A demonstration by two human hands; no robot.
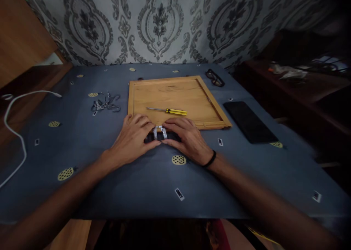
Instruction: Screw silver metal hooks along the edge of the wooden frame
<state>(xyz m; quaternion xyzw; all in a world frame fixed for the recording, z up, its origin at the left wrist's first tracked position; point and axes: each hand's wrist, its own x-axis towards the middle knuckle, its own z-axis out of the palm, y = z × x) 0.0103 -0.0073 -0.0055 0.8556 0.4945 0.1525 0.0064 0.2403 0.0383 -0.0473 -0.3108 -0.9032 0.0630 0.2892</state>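
My left hand (134, 135) and my right hand (188, 138) meet at the near edge of a framed wooden board (164, 89). Between them is a dark, bar-like piece (172, 136) with two shiny silver metal bands (163, 133) around it. Thumbs press its near side while the fingers curl over the far side, one hand at each end. Its ends are hidden under my hands, so I cannot tell its exact kind. On the board, just beyond my fingers, lies a screwdriver (177, 112) with a yellow and black handle, its tip pointing left.
A tangle of grey, strap-like pieces (105, 103) lies left of the board. Dark-framed glasses (214, 77) and a flat black slab (250, 122) are on the right. A white cable (20, 136) curves along the left. Patterned blue cloth (137, 191) covers the table.
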